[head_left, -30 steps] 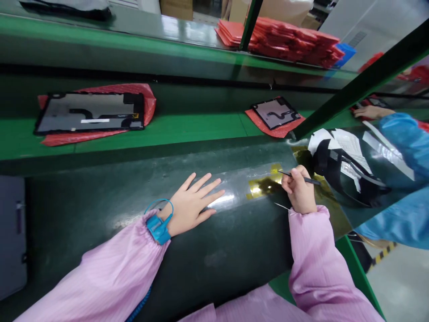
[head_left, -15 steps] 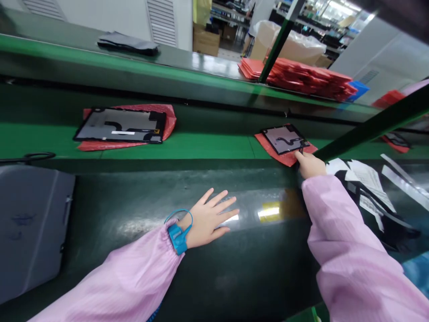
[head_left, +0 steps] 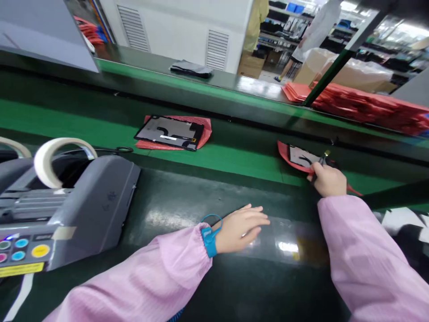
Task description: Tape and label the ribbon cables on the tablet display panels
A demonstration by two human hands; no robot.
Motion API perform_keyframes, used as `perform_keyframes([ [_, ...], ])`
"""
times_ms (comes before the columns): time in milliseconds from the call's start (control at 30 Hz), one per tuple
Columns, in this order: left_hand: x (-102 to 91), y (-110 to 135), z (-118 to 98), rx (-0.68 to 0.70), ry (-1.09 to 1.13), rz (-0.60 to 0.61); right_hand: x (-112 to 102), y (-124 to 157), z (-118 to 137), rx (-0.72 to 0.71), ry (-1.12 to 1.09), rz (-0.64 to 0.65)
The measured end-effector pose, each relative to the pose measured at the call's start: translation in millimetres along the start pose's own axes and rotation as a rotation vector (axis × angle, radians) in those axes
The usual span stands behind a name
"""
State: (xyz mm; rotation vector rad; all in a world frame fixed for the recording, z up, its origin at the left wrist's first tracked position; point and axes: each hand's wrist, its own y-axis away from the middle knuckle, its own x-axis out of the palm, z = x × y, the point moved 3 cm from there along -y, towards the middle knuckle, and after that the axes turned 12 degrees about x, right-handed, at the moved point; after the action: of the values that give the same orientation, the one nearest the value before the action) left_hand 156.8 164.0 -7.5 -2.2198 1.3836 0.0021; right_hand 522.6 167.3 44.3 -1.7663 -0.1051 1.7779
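My left hand [head_left: 243, 226] lies flat with fingers stretched out on a clear shiny film [head_left: 284, 237] on the dark bench; a blue wrist strap [head_left: 208, 235] is on that wrist. My right hand [head_left: 327, 179] reaches out to the green conveyor belt [head_left: 234, 161] with fingers closed on dark tweezers, whose tip pokes out above the hand. It touches the near edge of a dark panel [head_left: 303, 157] lying on a red bag [head_left: 288, 156]. A second, larger panel [head_left: 170, 132] on a red bag rests farther left on the belt.
A grey tape dispenser machine [head_left: 67, 201] with a white tape roll [head_left: 55, 158] and coloured buttons stands at the left. Stacked red bags [head_left: 362, 105] lie on the far shelf. A green post [head_left: 330, 74] slants up at right. People stand in the background.
My view has swung left and up. My right hand went from the yellow tape on the film out to the panel on the belt. My left hand stayed flat on the film.
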Motion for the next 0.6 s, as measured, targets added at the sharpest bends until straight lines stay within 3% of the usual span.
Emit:
perform_keyframes([
  [67, -5.2, -3, 8, -0.050, 0.206, -0.157, -3, 1, 42, -0.026, 0.005, -0.019],
  [233, -15.3, -7, 17, -0.103, 0.463, -0.316, -33, 36, 175, -0.179, 0.013, -0.011],
  [333, -26.0, -8, 15, -0.156, 0.703, -0.574, -48, 66, 230, -0.201, -0.218, 0.174],
  [400, -34.7, -8, 14, -0.193, 0.803, -0.756, -54, 81, 245, -0.178, -0.482, 0.364],
  [467, -44.0, -9, 15, -0.207, 0.778, -0.870, -61, 89, 242, -0.131, -0.722, 0.474],
  [600, -58.9, -8, 20, -0.257, 0.713, -1.013, -83, 96, 202, 0.058, -1.037, 0.410],
])
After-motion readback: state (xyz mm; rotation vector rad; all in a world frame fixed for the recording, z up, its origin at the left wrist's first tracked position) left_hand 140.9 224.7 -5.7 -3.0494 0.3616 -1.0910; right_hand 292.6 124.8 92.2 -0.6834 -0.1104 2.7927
